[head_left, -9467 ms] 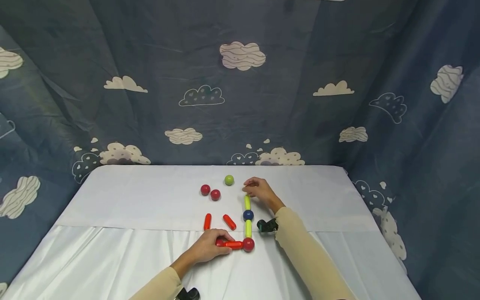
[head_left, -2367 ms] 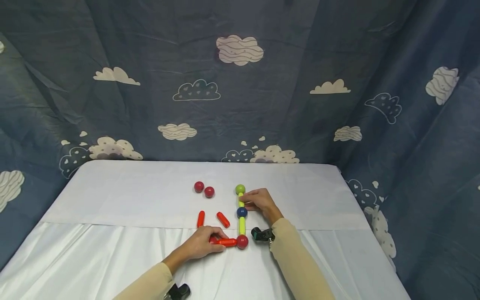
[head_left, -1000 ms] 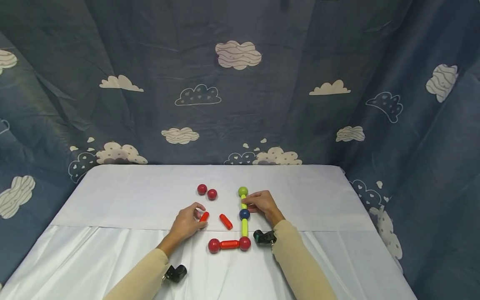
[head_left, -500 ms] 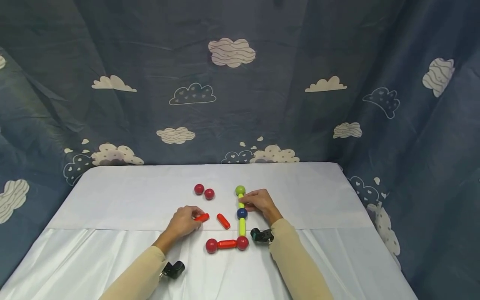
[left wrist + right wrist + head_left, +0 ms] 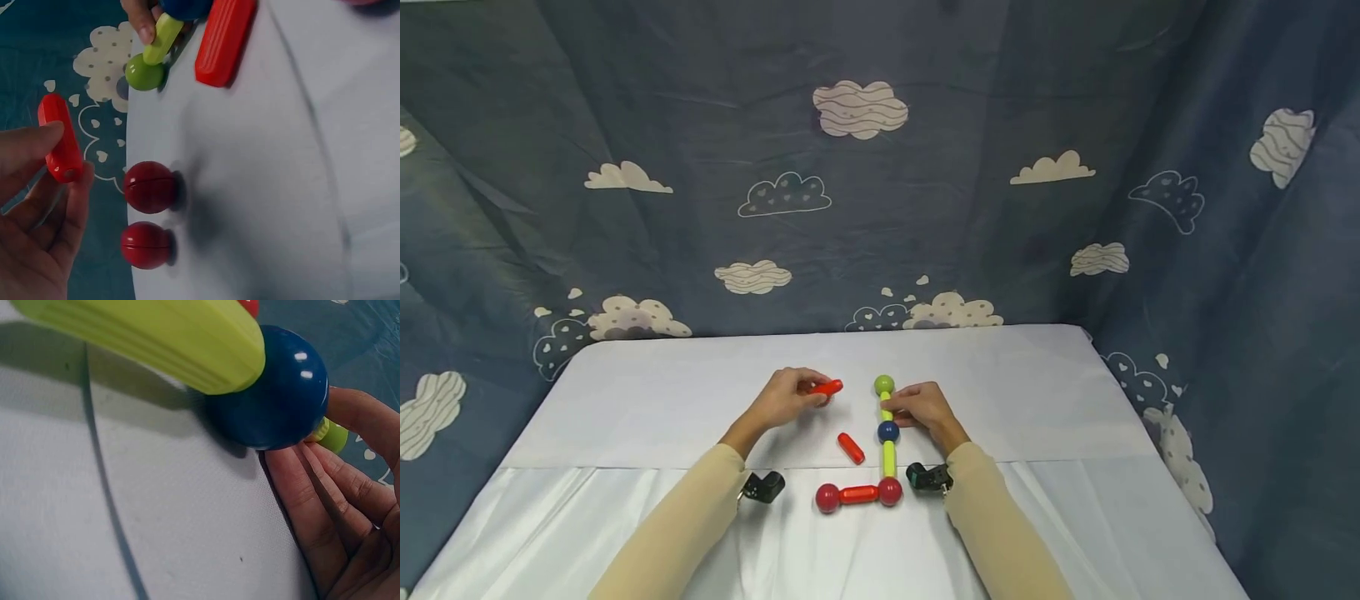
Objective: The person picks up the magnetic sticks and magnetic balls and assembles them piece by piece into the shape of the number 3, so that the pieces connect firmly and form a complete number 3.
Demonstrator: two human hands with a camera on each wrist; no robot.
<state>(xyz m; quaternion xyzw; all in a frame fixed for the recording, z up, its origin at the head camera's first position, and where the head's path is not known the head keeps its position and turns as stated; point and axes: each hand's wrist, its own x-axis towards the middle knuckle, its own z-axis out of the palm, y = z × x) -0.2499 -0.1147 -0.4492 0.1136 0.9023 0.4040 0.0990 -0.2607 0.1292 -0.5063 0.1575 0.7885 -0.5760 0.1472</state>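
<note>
My left hand (image 5: 786, 398) pinches a red magnetic rod (image 5: 59, 140) between thumb and fingers, raised off the cloth. Close by lie two red balls (image 5: 150, 187), mostly hidden behind this hand in the head view. My right hand (image 5: 925, 408) pinches the far lime rod (image 5: 164, 39), which sits between a green ball (image 5: 883, 385) and a blue ball (image 5: 888, 431). From the blue ball, another lime rod (image 5: 889, 459) runs to a red corner ball (image 5: 890, 492). A red rod (image 5: 858, 495) joins that corner to a red ball (image 5: 827, 498) on the left.
One loose red rod (image 5: 851, 448) lies on the cloth, left of the lime rods. A white cloth (image 5: 625, 417) with a crosswise seam covers the table. Behind it hangs a dark blue curtain (image 5: 970, 208) with cloud prints.
My left hand let go of the near red row, picked up a loose red rod and carried it away from me to the far red balls. Earlier, the green ball joined the lime rod's far end.
</note>
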